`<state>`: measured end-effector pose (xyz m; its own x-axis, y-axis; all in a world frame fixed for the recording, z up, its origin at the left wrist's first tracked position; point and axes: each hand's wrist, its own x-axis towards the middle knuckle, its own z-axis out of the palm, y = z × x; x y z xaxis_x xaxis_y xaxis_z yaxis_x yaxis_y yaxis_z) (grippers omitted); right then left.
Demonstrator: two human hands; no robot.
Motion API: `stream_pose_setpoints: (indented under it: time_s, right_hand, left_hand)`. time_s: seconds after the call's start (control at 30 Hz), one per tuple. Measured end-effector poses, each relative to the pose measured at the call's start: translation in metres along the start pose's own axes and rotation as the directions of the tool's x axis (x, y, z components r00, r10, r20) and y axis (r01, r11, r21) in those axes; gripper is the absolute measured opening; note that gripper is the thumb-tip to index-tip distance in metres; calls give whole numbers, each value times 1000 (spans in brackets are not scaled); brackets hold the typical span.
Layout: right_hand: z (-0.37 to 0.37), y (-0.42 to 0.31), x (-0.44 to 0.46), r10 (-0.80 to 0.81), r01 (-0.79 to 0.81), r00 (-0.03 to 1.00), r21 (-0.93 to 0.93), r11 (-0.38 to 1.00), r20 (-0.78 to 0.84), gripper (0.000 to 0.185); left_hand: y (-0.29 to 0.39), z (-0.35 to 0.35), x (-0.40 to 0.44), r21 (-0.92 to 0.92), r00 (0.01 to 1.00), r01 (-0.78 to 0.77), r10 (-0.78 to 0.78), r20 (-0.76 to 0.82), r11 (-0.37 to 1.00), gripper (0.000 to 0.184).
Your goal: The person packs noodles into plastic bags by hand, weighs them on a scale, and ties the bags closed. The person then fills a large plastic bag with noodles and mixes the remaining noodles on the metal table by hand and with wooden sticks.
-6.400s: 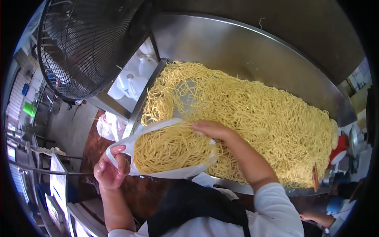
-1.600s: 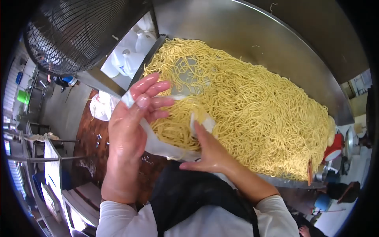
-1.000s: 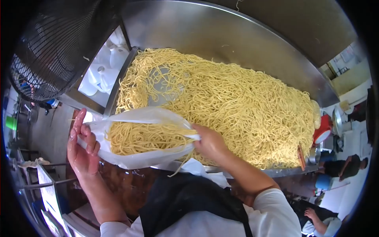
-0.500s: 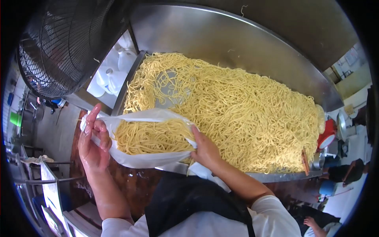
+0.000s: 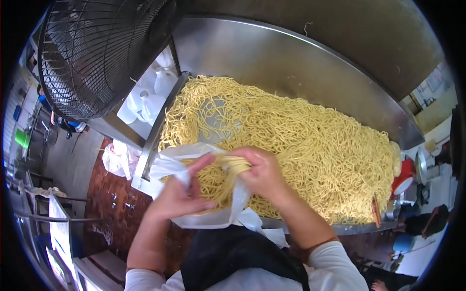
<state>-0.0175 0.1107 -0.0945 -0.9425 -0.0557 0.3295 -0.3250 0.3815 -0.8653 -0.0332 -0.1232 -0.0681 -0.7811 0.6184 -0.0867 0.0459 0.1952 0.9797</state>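
Observation:
A white plastic bag (image 5: 206,220) with yellow noodles inside lies with its mouth wide at the front left of a metal tray (image 5: 145,167). At the bag's left side is my left hand (image 5: 172,199), its fingers spread over the mouth and partly blurred. My right hand (image 5: 264,169) is closed around a bundle of noodles (image 5: 238,165) at the bag's upper right. Strands trail from that fist down into the bag. Beyond both hands, a large heap of loose noodles (image 5: 320,145) covers most of the tray.
A black-caged fan (image 5: 92,63) stands at the upper left, near white plastic jugs (image 5: 150,104). Another plastic bag (image 5: 119,157) sits left of the tray. Wooden sticks (image 5: 375,211) rest at the tray's right end, near a red container (image 5: 404,177). Part of another person shows at lower right.
My left hand has moved right, from the bag's left edge to over its mouth. My right hand has left the bag's right rim and taken hold of noodles.

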Motion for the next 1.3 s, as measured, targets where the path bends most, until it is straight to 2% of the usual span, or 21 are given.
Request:
stream_pose_setpoints:
  time_s: [0.07, 0.1, 0.17, 0.2, 0.27, 0.33, 0.4, 0.43, 0.47, 0.5, 0.53, 0.6, 0.63, 0.73, 0.8, 0.87, 0.9, 1.1, 1.2, 1.27, 1.3]
  right_hand:
    - [24, -13, 18, -266, 267, 964, 103, 958, -15, 28]
    - [33, -24, 25, -264, 265, 964, 102, 959, -20, 28]
    - [40, -41, 35, -392, 382, 918, 131, 915, 64, 34]
    - [40, -39, 34, -388, 377, 919, 130, 917, 67, 34]
    - [46, -31, 31, -363, 361, 927, -32, 932, -99, 39]
    - [46, -6, 15, -256, 259, 964, 36, 965, -76, 43]
    - [31, 26, -3, 111, -82, 947, -107, 991, 300, 41]
    - [21, 44, -11, 187, -161, 931, -107, 981, 313, 38]
    - [14, 59, -16, 262, -239, 907, -110, 965, 331, 35]
    - [9, 68, -12, 357, -359, 903, -35, 933, 241, 31]
    - [5, 77, -2, 455, -466, 877, 48, 883, 154, 28]
    - [1, 94, 29, 380, -382, 924, -67, 922, -29, 22]
    - [4, 108, 45, 341, -339, 940, -210, 917, -26, 22]
    - [27, 133, 81, 314, -248, 947, -481, 841, 61, 21]
    - [42, 154, 97, 327, -180, 934, -603, 777, 142, 21]
    - [57, 174, 107, 547, -107, 802, -842, 528, 241, 22]
    - [61, 182, 108, 543, -104, 803, -839, 534, 246, 22]
    - [59, 193, 107, 606, 11, 732, -894, 447, 312, 26]
    - [39, 182, 118, 537, -2, 810, -915, 403, 235, 22]
    - [17, 174, 134, 284, -55, 953, -862, 503, 105, 15]
    - [6, 163, 139, 282, -55, 954, -863, 502, 104, 15]
  left_hand:
    - [-40, 24, 25, -2, 987, -154, 153, -50, 988, 67]
    - [-53, 25, 30, -1, 987, -153, 152, -44, 988, 67]
    - [-64, 27, 39, 354, 879, -366, 444, -172, 861, 43]
    - [-62, 23, 35, 349, 881, -364, 441, -172, 863, 43]
    - [-52, 5, 14, 31, 920, -12, 23, -390, 999, 43]
    - [-24, -9, -4, -15, 901, 56, -57, -431, 998, 37]
    - [-22, -23, -11, -57, 875, 106, -120, -469, 993, 31]
    - [-31, -32, -17, 329, 896, 131, 30, -443, 935, 30]
    - [-41, -39, -24, 662, 918, 141, 152, -365, 736, 29]
    - [-48, -44, -32, 778, 937, 307, -33, -347, 549, 26]
    - [-56, -40, -36, 770, 933, 321, -44, -357, 551, 26]
    - [-76, -30, -37, 717, 847, 531, -299, -440, 451, 22]
    - [-94, -25, -41, 690, 853, 496, -146, -502, 527, 20]
    - [-114, -16, -41, 616, 808, 494, -62, -586, 614, 25]
    - [-105, -15, -41, 626, 813, 533, -141, -564, 569, 23]
    - [-102, -13, -43, 596, 817, 447, -33, -575, 667, 32]
    - [-106, -14, -47, 600, 833, 442, -56, -551, 667, 43]
    - [-104, -7, -50, 603, 828, 371, 43, -560, 706, 36]
    - [-104, -9, -49, 600, 835, 353, 48, -549, 718, 33]
    - [-104, -9, -48, 591, 835, 352, 42, -548, 726, 32]
    - [-103, -9, -48, 583, 836, 366, 19, -548, 726, 33]
